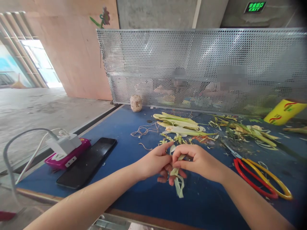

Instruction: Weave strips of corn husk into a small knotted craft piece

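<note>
Both my hands meet over the middle of the blue table. My left hand and my right hand are closed on a small bundle of pale green leaf strips, whose loose ends hang down below my fingers. Just beyond my hands lies a pile of long pale leaf strips and a tangle of thin brown string.
Red-and-yellow-handled scissors lie at the right. A black phone and a pink power bank with a white charger lie at the left. A ball of twine, a yellow can, leaf scraps and a perforated metal screen stand behind.
</note>
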Demonstrator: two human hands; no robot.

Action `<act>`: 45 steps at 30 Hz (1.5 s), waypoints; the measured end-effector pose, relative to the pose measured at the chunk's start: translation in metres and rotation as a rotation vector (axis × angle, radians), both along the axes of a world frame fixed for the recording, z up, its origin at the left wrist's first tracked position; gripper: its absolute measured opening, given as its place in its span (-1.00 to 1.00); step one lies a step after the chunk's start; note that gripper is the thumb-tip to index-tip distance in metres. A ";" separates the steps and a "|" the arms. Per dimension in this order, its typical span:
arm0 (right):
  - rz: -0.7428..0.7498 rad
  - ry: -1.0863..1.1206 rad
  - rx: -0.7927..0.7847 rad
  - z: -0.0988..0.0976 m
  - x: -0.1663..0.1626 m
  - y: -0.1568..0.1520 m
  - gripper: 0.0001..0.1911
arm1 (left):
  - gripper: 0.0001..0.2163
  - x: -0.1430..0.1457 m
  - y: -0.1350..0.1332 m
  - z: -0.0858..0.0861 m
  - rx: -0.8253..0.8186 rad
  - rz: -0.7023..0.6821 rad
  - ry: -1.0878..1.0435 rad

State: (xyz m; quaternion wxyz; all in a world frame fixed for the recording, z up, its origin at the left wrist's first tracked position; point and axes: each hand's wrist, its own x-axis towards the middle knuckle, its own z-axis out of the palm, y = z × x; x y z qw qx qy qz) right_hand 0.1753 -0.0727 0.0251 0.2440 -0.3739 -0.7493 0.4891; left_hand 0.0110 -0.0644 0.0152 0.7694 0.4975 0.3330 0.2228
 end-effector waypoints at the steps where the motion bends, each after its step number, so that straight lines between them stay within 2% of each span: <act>1: -0.003 0.010 -0.019 -0.001 -0.001 0.000 -0.89 | -0.39 0.000 0.000 0.000 -0.003 0.006 -0.012; 3: -0.004 -0.009 -0.003 -0.001 -0.001 0.000 -0.88 | -0.38 -0.001 0.001 -0.001 -0.006 0.004 -0.027; 7: -0.012 -0.114 0.196 0.000 -0.001 -0.001 -0.89 | -0.36 -0.003 0.003 -0.002 -0.018 -0.066 -0.032; 10: 0.027 -0.148 0.279 0.003 0.001 -0.002 -0.91 | -0.34 -0.004 0.002 -0.001 -0.042 -0.046 0.006; 13: 0.090 -0.153 0.260 0.007 0.004 -0.002 -0.93 | -0.35 -0.003 -0.001 0.001 -0.060 0.017 0.051; 19: 0.149 -0.142 0.254 0.010 0.006 -0.002 -0.96 | -0.36 -0.001 -0.003 0.002 -0.050 0.051 0.094; 24: 0.173 -0.106 0.333 0.008 0.004 -0.001 -0.96 | -0.36 -0.002 0.000 0.002 -0.020 -0.011 0.090; 26: 0.157 -0.105 0.335 0.007 0.003 -0.001 -0.95 | -0.42 -0.002 0.001 0.003 -0.013 -0.059 0.061; 29: 0.055 -0.121 0.331 0.006 0.002 -0.001 -0.93 | -0.46 -0.003 0.001 0.005 -0.047 -0.118 0.018; 33: -0.035 -0.109 0.271 0.006 0.000 -0.003 -0.93 | -0.51 -0.002 0.002 0.007 -0.085 -0.043 0.018; 35: -0.040 -0.080 0.234 0.006 0.000 -0.003 -0.94 | -0.58 -0.003 0.003 0.006 -0.111 -0.040 -0.032; 38: -0.029 -0.030 0.196 0.004 0.003 -0.001 -0.94 | -0.62 -0.007 0.006 0.004 -0.161 -0.139 -0.190; 41: -0.040 -0.012 0.205 0.004 0.009 0.002 -0.91 | -0.61 -0.012 0.006 0.005 -0.111 -0.223 -0.324; 45: -0.061 0.006 0.204 0.005 0.015 0.005 -0.86 | -0.41 -0.014 0.004 0.009 0.005 -0.271 -0.374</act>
